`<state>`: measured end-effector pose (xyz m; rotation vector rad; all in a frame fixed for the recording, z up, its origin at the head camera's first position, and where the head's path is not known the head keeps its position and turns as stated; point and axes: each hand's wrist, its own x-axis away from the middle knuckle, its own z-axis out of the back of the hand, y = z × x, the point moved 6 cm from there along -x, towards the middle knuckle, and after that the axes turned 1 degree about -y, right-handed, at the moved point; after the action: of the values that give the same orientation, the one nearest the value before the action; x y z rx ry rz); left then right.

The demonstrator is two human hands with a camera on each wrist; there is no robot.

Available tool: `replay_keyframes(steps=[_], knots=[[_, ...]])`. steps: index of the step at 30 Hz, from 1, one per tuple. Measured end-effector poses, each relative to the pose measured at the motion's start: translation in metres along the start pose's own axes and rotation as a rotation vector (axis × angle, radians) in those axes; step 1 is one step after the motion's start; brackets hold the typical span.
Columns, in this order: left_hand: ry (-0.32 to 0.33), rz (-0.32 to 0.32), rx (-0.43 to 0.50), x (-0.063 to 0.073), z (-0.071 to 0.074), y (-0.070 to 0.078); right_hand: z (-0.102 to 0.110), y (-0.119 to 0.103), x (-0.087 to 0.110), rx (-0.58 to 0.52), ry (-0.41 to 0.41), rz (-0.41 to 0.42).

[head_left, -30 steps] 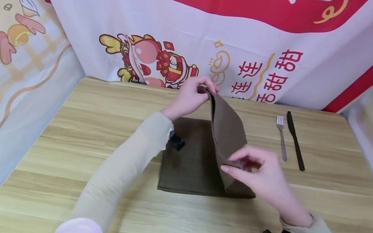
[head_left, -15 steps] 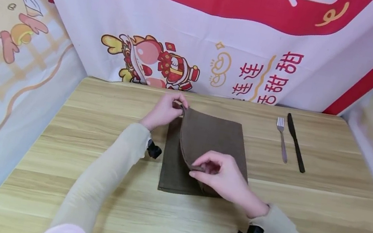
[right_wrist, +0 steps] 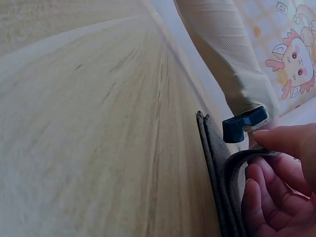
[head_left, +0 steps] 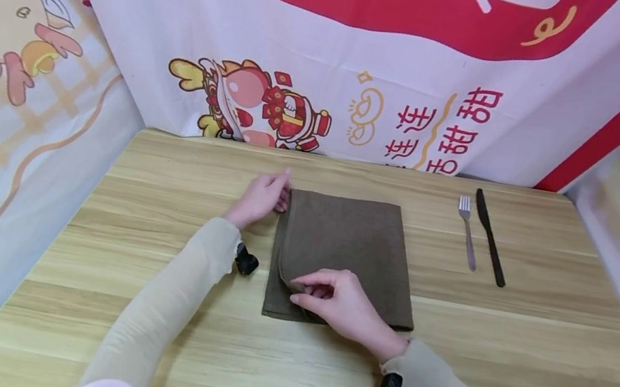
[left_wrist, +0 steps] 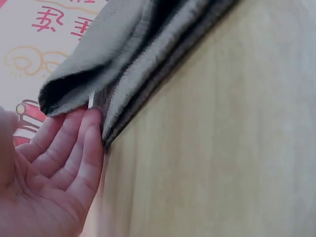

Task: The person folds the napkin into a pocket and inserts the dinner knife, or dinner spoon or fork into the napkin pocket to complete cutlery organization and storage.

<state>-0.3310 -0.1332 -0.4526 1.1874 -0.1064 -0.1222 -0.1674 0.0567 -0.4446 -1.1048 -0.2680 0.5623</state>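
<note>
A dark brown cloth napkin [head_left: 346, 248] lies folded in layers on the table, its top flap nearly flat over the lower layers. My right hand [head_left: 343, 303] pinches the flap's near left corner between thumb and fingers, a little above the layer beneath. In the right wrist view that corner curls up within the right hand [right_wrist: 279, 177]. At the far left corner is my left hand [head_left: 262, 197]. The left wrist view shows the left hand [left_wrist: 59, 173] with fingers extended, their tips touching the cloth's edge and the thumb apart from it.
A fork [head_left: 468, 232] and a black table knife [head_left: 491, 236] lie side by side to the right of the cloth. The wooden table [head_left: 160, 195] ends at a printed curtain [head_left: 372, 52] behind, with more fabric along both sides.
Both hands have moved left and down, bringing the raised flap over onto the lower layers. The left hand has let go of the flap's far corner; the right still holds the near one.
</note>
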Motion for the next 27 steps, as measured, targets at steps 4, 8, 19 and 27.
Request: replay_keyframes(steps=[4, 8, 19, 27], knots=[[-0.002, 0.005, -0.098, 0.002, 0.001, -0.002, -0.003, 0.004, -0.001, -0.002, -0.018, -0.051], [-0.021, -0.001, -0.161, 0.003, 0.001, -0.002, -0.004, -0.001, 0.0, 0.001, -0.026, -0.04], [-0.033, 0.03, -0.212, 0.001, 0.006, -0.003, 0.003, -0.035, -0.004, 0.044, 0.032, 0.139], [-0.017, 0.055, -0.222, 0.001, 0.008, -0.005, -0.017, -0.024, -0.009, 0.086, -0.047, 0.133]])
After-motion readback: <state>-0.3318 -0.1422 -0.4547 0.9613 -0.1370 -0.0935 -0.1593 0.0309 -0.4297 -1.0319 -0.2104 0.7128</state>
